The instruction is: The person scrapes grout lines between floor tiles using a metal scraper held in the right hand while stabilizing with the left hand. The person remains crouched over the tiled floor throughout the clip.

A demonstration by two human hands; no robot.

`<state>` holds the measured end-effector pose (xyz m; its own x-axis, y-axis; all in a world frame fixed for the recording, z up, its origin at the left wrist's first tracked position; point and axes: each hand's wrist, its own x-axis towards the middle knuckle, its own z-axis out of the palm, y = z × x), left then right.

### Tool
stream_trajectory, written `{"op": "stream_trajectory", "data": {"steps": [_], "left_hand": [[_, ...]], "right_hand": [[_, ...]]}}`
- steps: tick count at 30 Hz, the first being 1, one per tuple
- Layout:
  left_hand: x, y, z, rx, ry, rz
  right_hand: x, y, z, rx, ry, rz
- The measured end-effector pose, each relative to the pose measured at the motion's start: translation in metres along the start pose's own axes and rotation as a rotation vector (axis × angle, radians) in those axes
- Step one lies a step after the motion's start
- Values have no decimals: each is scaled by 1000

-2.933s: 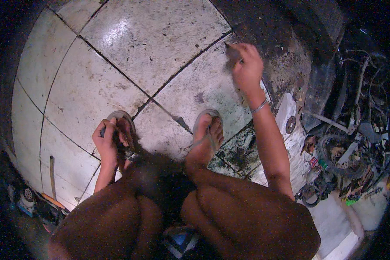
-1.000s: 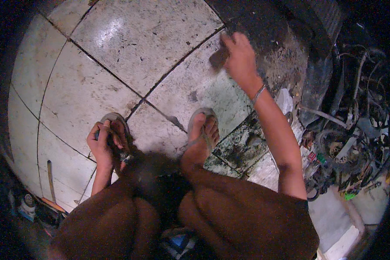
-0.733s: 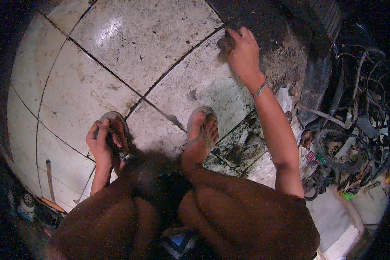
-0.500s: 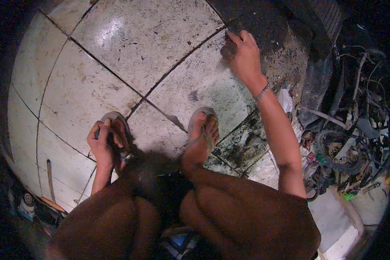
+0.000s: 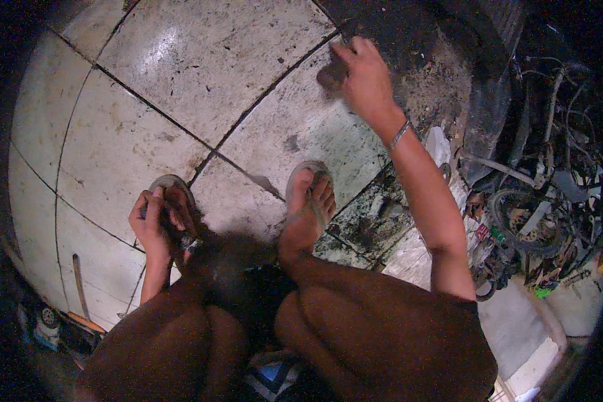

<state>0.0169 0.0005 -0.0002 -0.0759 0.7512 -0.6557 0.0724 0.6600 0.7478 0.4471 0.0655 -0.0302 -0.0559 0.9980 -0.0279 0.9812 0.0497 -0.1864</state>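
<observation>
My left hand [image 5: 153,218] is beside my left foot [image 5: 175,204], its fingers closed around a small dark object [image 5: 143,212]. That object is mostly hidden by the fingers, so its kind cannot be made out. Out ahead and to the right, my right hand [image 5: 366,77] hangs low over the dirty white tile floor [image 5: 254,60], near a dark joint. Its fingers are bent and spread apart, slightly blurred, and nothing shows between them. A dark shadow lies beside the fingers. A bracelet [image 5: 399,134] circles the right wrist.
My sandalled right foot [image 5: 311,197] stands on the tiles. Black grime [image 5: 375,218] covers the floor to its right. A heap of scrap parts with a small wheel [image 5: 526,221] fills the right side. A thin stick-like tool [image 5: 80,285] lies at the left.
My right hand has shifted a little left and up, with its shadow alongside. The left hand keeps its hold; the whole view has shifted slightly.
</observation>
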Motion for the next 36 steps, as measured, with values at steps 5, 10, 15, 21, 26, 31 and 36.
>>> {"op": "stream_trajectory", "data": {"steps": [5,10,15,21,26,31,36], "left_hand": [[0,-1,2,-9,-6,39],[1,0,0,12,-1,27],[0,2,1,-4,7,-35],[-1,2,2,39,-1,56],[0,2,0,-5,-9,13],[-2,1,1,-41,4,-8],[-1,2,3,-27,25,-5]], "right_hand": [[4,4,0,-10,102,12],[6,11,5,-49,127,18],[-1,11,-2,3,45,45],[-11,5,-3,2,47,-41],[-12,7,3,55,-7,-54],[-15,8,4,16,118,10],[-16,11,-1,-39,171,62]]}}
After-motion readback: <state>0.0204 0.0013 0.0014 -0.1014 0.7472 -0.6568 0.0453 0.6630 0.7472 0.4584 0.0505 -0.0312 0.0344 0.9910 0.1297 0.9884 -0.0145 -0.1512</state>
